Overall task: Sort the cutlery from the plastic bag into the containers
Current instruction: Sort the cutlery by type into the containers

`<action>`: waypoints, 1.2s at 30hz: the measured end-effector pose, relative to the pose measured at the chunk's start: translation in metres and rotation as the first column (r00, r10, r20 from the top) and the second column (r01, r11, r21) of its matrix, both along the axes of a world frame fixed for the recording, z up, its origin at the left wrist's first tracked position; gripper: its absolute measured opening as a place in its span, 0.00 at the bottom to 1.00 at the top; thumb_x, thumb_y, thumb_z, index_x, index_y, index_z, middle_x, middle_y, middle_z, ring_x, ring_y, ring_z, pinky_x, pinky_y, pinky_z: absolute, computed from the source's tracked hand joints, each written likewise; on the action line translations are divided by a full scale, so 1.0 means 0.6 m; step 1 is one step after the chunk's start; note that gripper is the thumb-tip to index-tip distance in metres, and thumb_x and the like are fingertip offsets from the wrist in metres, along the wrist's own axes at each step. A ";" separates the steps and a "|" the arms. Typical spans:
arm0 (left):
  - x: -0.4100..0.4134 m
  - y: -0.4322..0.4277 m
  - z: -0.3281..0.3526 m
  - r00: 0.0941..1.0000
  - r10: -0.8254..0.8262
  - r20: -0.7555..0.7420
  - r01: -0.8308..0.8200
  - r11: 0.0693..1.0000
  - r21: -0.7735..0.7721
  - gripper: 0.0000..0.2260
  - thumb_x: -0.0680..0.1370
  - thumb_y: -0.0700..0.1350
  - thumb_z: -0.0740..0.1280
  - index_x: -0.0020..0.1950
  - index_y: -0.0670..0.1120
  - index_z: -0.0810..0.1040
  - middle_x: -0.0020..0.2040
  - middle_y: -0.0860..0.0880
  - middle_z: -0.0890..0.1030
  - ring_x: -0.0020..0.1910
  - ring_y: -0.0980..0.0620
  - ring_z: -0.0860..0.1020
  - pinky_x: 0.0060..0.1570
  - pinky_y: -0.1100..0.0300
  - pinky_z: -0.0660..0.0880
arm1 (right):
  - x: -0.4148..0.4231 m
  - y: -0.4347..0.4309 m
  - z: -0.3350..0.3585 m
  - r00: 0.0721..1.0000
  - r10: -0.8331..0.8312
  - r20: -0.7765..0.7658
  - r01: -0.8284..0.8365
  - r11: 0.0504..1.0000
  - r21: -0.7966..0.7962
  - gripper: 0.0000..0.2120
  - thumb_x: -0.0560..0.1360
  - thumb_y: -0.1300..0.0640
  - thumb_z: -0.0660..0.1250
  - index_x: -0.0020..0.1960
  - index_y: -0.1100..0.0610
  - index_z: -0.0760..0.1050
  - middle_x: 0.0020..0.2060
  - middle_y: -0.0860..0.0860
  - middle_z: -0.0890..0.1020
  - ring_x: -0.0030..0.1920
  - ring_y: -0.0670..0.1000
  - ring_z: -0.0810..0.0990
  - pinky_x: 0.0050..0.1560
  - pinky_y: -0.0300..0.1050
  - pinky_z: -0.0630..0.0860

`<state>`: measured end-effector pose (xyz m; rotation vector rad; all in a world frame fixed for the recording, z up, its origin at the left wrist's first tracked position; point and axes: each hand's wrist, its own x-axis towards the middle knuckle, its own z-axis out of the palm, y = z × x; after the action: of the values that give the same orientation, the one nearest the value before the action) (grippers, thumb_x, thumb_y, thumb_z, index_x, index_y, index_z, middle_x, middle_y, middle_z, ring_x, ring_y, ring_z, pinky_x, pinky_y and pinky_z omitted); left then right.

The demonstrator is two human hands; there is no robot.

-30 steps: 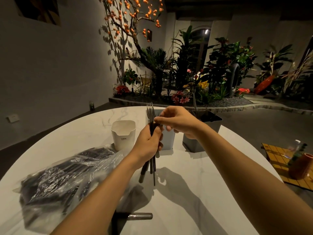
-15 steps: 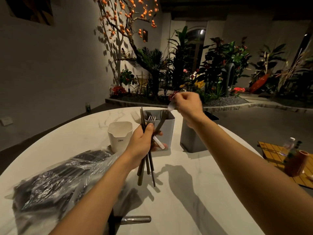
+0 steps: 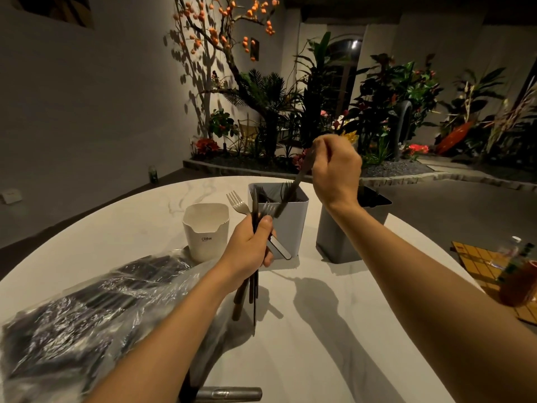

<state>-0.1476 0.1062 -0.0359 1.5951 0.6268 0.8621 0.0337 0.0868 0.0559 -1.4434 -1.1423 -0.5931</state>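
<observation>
Nearest us a stray metal handle (image 3: pixel 229 394) lies at the counter (image 3: pixel 319 344) edge, and the bag (image 3: pixel 87 309) sprawls to the left with dark cutlery inside.

Just past it our left hand (image 3: pixel 250 251) is wrapped round a bundle (image 3: pixel 254 286) of forks and long dark handles, held upright in front of the cup (image 3: pixel 206 231). One flat silver handle pokes out sideways between the fingers.

Beyond, our right hand (image 3: pixel 337 167) pinches a single fork (image 3: pixel 296 181) by its handle, slanting it head-down into the bin (image 3: pixel 290 228); a dark bin (image 3: pixel 343 239) stands just right of it.

We think the risk sits in the left grip – the splayed piece could slide free and drag others onto the counter. The slanted fork might also catch the bin's rim and nudge it.

A second ago both hands met at the bundle; since then the right has drawn the fork out and carried it up over the bin.
</observation>
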 end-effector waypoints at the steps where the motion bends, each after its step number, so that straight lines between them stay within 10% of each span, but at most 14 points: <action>1: 0.000 0.000 0.002 1.000 0.000 0.005 0.000 1.000 0.002 0.13 0.87 0.50 0.56 0.57 0.41 0.72 0.44 0.42 0.77 0.27 0.52 0.73 0.30 0.61 0.74 | -0.002 0.001 0.010 1.000 -0.009 -0.007 0.009 0.998 0.065 0.11 0.83 0.58 0.60 0.53 0.62 0.79 0.44 0.52 0.78 0.43 0.49 0.75 0.43 0.39 0.74; 7: 0.001 -0.001 0.008 1.000 0.014 0.022 -0.014 1.000 0.000 0.10 0.87 0.49 0.56 0.54 0.45 0.73 0.45 0.43 0.77 0.27 0.55 0.73 0.29 0.63 0.74 | -0.013 0.011 0.041 0.995 -0.066 0.072 0.060 0.995 0.084 0.09 0.83 0.61 0.58 0.54 0.63 0.76 0.46 0.52 0.73 0.43 0.47 0.70 0.43 0.32 0.68; 10: 0.001 -0.005 0.007 1.000 0.005 -0.005 -0.005 1.000 0.017 0.13 0.87 0.49 0.56 0.55 0.40 0.72 0.44 0.42 0.77 0.27 0.56 0.72 0.29 0.63 0.73 | -0.006 0.012 0.015 0.991 0.016 0.133 0.032 0.936 -0.350 0.10 0.84 0.58 0.57 0.57 0.59 0.76 0.51 0.54 0.76 0.49 0.53 0.75 0.49 0.47 0.73; 14: -0.001 -0.009 0.011 1.000 0.000 0.006 0.000 0.999 0.034 0.15 0.87 0.48 0.57 0.58 0.36 0.71 0.44 0.41 0.74 0.28 0.54 0.70 0.29 0.62 0.71 | -0.007 -0.004 -0.011 0.977 0.051 0.207 0.132 0.620 -0.774 0.21 0.83 0.57 0.57 0.76 0.55 0.67 0.65 0.59 0.70 0.63 0.62 0.73 0.63 0.56 0.73; 19: -0.002 -0.025 0.023 0.999 -0.045 -0.011 0.045 0.998 0.034 0.12 0.87 0.49 0.57 0.54 0.41 0.73 0.36 0.50 0.74 0.28 0.55 0.70 0.30 0.63 0.73 | -0.032 -0.022 -0.008 0.994 0.089 -0.069 -0.112 0.798 -0.592 0.13 0.82 0.58 0.61 0.61 0.59 0.80 0.53 0.55 0.81 0.50 0.51 0.80 0.47 0.44 0.79; 22: -0.006 -0.032 0.031 0.994 -0.104 0.035 0.104 0.995 -0.003 0.13 0.87 0.48 0.57 0.53 0.40 0.73 0.35 0.50 0.77 0.28 0.53 0.69 0.28 0.62 0.70 | -0.051 -0.036 0.002 0.861 0.127 -0.492 -0.472 0.558 -0.682 0.16 0.82 0.51 0.64 0.52 0.64 0.81 0.36 0.54 0.77 0.31 0.46 0.71 0.27 0.36 0.66; 28: -0.023 -0.040 0.043 0.939 -0.289 0.189 0.311 0.945 -0.100 0.13 0.87 0.48 0.54 0.46 0.42 0.69 0.35 0.45 0.76 0.23 0.53 0.64 0.23 0.63 0.61 | -0.054 -0.051 0.004 0.474 0.029 -0.880 -0.848 0.284 -0.448 0.16 0.79 0.42 0.67 0.49 0.56 0.77 0.31 0.49 0.74 0.29 0.44 0.64 0.30 0.37 0.58; 33: -0.018 -0.025 0.046 0.938 -0.272 0.215 0.295 0.952 -0.083 0.10 0.83 0.47 0.57 0.48 0.41 0.70 0.38 0.42 0.76 0.25 0.51 0.63 0.26 0.60 0.60 | -0.048 -0.036 -0.008 0.442 0.149 -0.885 -0.839 0.417 -0.349 0.09 0.80 0.53 0.67 0.51 0.59 0.78 0.30 0.49 0.71 0.29 0.44 0.64 0.28 0.37 0.60; 36: -0.008 -0.012 0.039 0.962 -0.071 0.264 0.112 0.983 -0.144 0.07 0.85 0.42 0.56 0.52 0.41 0.71 0.44 0.39 0.75 0.26 0.50 0.66 0.26 0.58 0.63 | -0.051 -0.024 -0.006 0.451 0.299 -0.841 -0.738 0.655 -0.163 0.10 0.80 0.56 0.64 0.41 0.57 0.75 0.30 0.48 0.71 0.30 0.45 0.66 0.30 0.38 0.63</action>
<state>-0.1526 0.0990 -0.0127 1.3308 0.4208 0.9098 0.0030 0.0726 0.0522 -1.3948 -0.9865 0.8436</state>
